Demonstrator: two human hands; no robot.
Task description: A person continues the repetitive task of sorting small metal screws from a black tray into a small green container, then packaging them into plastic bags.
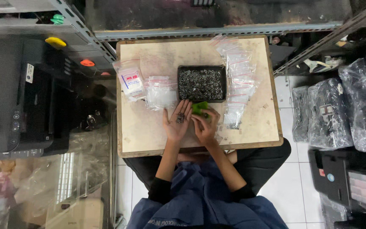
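Plainly, small screws [180,118] lie in the spread left hand [177,124], right hand [204,126] pinching beside them.

We cannot count the small dark screws [180,118] in our left hand [176,124]; our right hand [205,127] half covers a green thing [199,107], its kind unclear

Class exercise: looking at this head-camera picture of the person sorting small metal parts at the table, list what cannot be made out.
- Small parts in the left hand: too small to identify or count.
- Green object: mostly covered by the right hand.
- Black tray contents: too fine to tell apart.
- Person's lap: hidden beneath the wooden table.
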